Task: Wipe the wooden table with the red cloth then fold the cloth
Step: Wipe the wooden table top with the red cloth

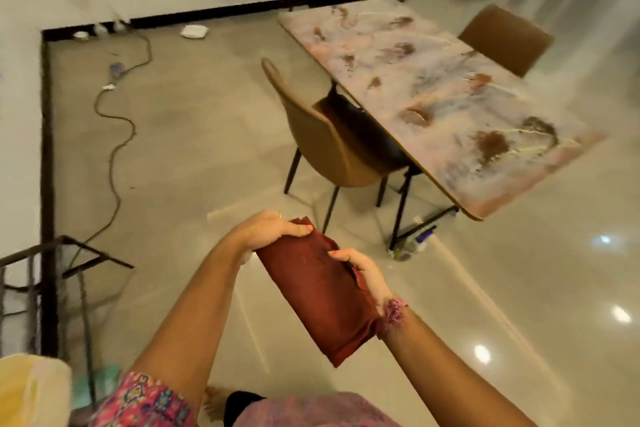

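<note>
The folded dark-red cloth [317, 291] is held in the air between both hands, its long axis running from the left hand [273, 230], which pinches its far end, toward the right hand [363, 276] cupped around its near-right edge, well apart from the marbled, brown-blotched desk [440, 97].

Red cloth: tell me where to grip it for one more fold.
Probably the two short ends. The red cloth is a long folded strip; the left hand already pinches the far end, the right hand holds one long edge. Take the near end from below.
</note>
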Tool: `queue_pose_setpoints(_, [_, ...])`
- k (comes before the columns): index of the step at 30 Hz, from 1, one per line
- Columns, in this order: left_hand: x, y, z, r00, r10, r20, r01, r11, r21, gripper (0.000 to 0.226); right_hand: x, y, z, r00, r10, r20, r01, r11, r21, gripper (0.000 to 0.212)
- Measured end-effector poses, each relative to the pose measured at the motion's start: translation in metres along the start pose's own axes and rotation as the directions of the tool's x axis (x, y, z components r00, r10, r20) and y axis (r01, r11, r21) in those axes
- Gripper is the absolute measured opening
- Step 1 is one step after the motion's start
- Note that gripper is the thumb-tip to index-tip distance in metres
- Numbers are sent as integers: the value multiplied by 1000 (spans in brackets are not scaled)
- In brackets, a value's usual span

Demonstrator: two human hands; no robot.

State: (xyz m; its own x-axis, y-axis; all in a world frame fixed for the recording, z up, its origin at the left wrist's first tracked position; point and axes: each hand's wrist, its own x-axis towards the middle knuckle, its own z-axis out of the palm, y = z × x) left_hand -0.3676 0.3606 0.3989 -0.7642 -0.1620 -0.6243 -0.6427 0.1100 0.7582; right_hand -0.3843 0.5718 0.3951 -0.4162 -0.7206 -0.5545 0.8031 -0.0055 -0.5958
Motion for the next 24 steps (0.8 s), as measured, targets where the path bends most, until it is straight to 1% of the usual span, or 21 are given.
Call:
queue_pose_setpoints(1, [5, 7, 18, 1000, 13, 4, -13, 1000, -15, 31, 0, -4, -19, 1000, 17, -18, -17, 1000, 12, 61])
queue_pose_setpoints(2, [10, 16, 39, 999, 22, 24, -21, 1000, -21, 29, -22, -12, -23, 995, 65, -75, -65, 998, 11, 57])
queue_pose_setpoints(3, [15, 25, 60, 999, 23, 47, -22, 1000, -16, 27, -40, -14, -32, 992, 69, -106, -69, 998, 11, 59])
queue_pose_setpoints(4, [20, 33, 79, 997, 19, 70, -19, 1000, -7, 26, -56, -17, -45, 991, 35, -130, -28, 998, 53, 63])
queue_pose_setpoints(5, [23, 40, 97, 996, 14, 93, -14, 1000, 0, 26, -72, -20, -55, 989, -6, -148, 24, 993, 115, 61])
queue_pose_setpoints(6, [26, 47, 111, 994, 10, 109, -11, 1000, 5, 29, -87, -22, -63, 978, -29, -209, 63, 985, 159, 55])
queue_pose_setpoints(7, [29, 54, 127, 991, 8, 132, -11, 1000, 17, 31, -94, -22, -75, 964, -32, -263, 75, 985, 154, 56])
queue_pose_setpoints(8, [32, 62, 142, 987, 7, 158, -13, 999, 36, 34, -95, -21, -90, 970, -5, -244, 40, 990, 137, 58])
queue_pose_setpoints(9, [34, 69, 155, 983, 6, 184, -17, 998, 54, 37, -97, -21, -104, 968, 24, -252, 5, 994, 112, 54])
queue_pose_setpoints(11, [40, 80, 175, 977, 5, 215, -21, 997, 72, 43, -90, -19, -138, 946, 10, -323, 45, 986, 161, 34])
queue_pose_setpoints(12, [44, 85, 185, 975, 4, 221, -21, 997, 76, 45, -91, -21, -149, 932, 20, -362, 45, 985, 169, 29])
queue_pose_setpoints(13, [49, 89, 193, 975, 0, 222, -16, 997, 73, 46, -99, -24, -154, 928, 19, -371, 42, 987, 156, 26])
queue_pose_setpoints(14, [56, 93, 200, 975, -3, 221, -11, 998, 63, 47, -94, -30, -162, 917, 38, -398, 37, 983, 179, 26])
queue_pose_setpoints(16, [71, 100, 212, 978, -5, 210, 0, 1000, 25, 45, -88, -43, -171, 907, 48, -418, 18, 988, 151, 28])
queue_pose_setpoints(17, [80, 104, 216, 980, -7, 201, 5, 1000, 10, 41, -83, -52, -175, 885, 67, -461, 13, 986, 167, 29])
queue_pose_setpoints(19, [103, 112, 224, 983, -20, 181, 22, 1000, -11, 34, -77, -64, -190, 862, 32, -506, 71, 980, 183, 37])
queue_pose_setpoints(20, [116, 117, 228, 985, -30, 171, 36, 999, -30, 31, -78, -67, -204, 873, 14, -487, 115, 965, 236, 45])
queue_pose_setpoints(21, [127, 121, 231, 986, -42, 160, 52, 997, -60, 30, -79, -76, -205, 878, -5, -478, 140, 959, 246, 53])
queue_pose_setpoints(23, [153, 132, 237, 986, -64, 154, 85, 987, -137, 24, -76, -97, -221, 890, -63, -451, 188, 953, 237, 72])
queue_pose_setpoints(24, [164, 138, 239, 985, -79, 151, 106, 978, -179, 20, -67, -111, -227, 871, -92, -482, 208, 959, 194, 82])
